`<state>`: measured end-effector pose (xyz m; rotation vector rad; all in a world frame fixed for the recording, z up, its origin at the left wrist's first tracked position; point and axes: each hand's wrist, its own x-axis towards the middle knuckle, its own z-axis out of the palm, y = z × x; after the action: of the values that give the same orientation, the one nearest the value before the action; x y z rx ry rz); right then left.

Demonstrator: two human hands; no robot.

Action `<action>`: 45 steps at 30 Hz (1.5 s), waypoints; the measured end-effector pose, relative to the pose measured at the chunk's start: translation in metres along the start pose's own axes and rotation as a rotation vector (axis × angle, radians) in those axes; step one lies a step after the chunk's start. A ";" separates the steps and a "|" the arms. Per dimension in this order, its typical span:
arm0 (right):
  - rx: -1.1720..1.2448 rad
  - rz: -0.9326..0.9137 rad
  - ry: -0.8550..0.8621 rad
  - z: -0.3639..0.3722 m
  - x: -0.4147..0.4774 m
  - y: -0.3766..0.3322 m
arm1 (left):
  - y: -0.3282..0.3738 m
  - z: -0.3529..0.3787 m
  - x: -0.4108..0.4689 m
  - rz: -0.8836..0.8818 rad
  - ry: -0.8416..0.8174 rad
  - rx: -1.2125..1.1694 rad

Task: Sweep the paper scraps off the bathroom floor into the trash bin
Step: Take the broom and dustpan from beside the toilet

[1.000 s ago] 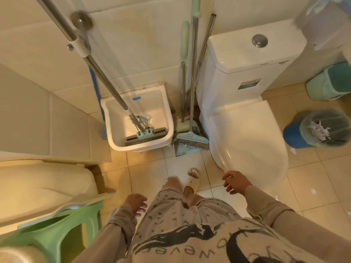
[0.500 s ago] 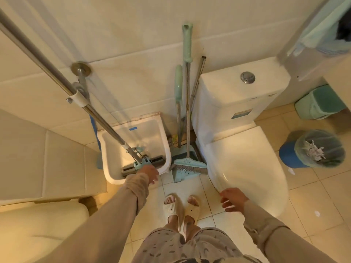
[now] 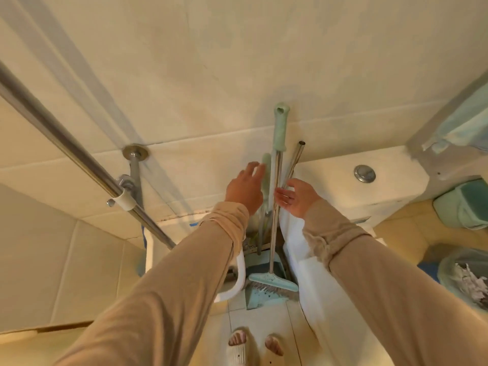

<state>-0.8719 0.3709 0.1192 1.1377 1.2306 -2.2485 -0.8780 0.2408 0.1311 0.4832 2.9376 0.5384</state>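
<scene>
warm, dim light with soft blur

a yellowish cast covers the wall (image 3: 184,75). long diagonal shadows fall across it beside the rail (image 3: 66,146). both hands, left (image 3: 245,188) and right (image 3: 297,198), look motion-blurred. wide-angle distortion bends the edges, and the corners are soft.

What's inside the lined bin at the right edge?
The bin, cut off by the frame edge, holds a heap of shredded white paper against its clear liner. Whatever lies beneath that heap is covered.
</scene>
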 end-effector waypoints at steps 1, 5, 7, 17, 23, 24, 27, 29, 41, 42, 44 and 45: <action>0.023 -0.002 -0.017 0.006 0.004 -0.007 | 0.000 0.001 0.004 0.100 -0.001 0.090; 0.087 -0.006 -0.072 0.020 0.017 -0.025 | -0.008 0.004 0.018 0.357 -0.023 0.421; 0.093 -0.001 -0.092 0.023 0.024 -0.028 | -0.011 0.003 0.023 0.421 -0.022 0.540; -0.022 0.036 -0.110 0.031 0.032 -0.030 | -0.007 -0.004 0.031 0.496 -0.137 0.801; 0.214 0.190 -0.044 0.005 0.000 -0.009 | 0.000 0.001 0.011 0.474 -0.141 0.837; 0.268 0.214 -0.009 0.001 -0.007 -0.004 | 0.004 0.000 0.007 0.517 -0.092 0.891; 0.506 0.231 0.074 -0.013 -0.031 0.016 | 0.019 0.000 -0.004 0.646 -0.153 0.956; 0.599 0.219 0.063 -0.023 -0.043 0.036 | 0.029 0.001 -0.010 0.695 -0.200 0.985; 0.954 0.265 0.163 -0.059 -0.095 0.110 | 0.057 0.013 -0.066 0.824 -0.255 0.996; 0.937 0.249 0.160 -0.061 -0.100 0.115 | 0.059 0.015 -0.070 0.832 -0.227 1.020; 0.929 0.254 0.164 -0.067 -0.111 0.124 | 0.063 0.016 -0.079 0.867 -0.240 0.985; 0.918 0.255 0.175 -0.070 -0.116 0.129 | 0.063 0.016 -0.085 0.880 -0.281 0.967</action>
<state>-0.6863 0.3450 0.1168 1.6856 -0.0031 -2.5736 -0.7773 0.2736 0.1439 1.7592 2.3700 -0.9014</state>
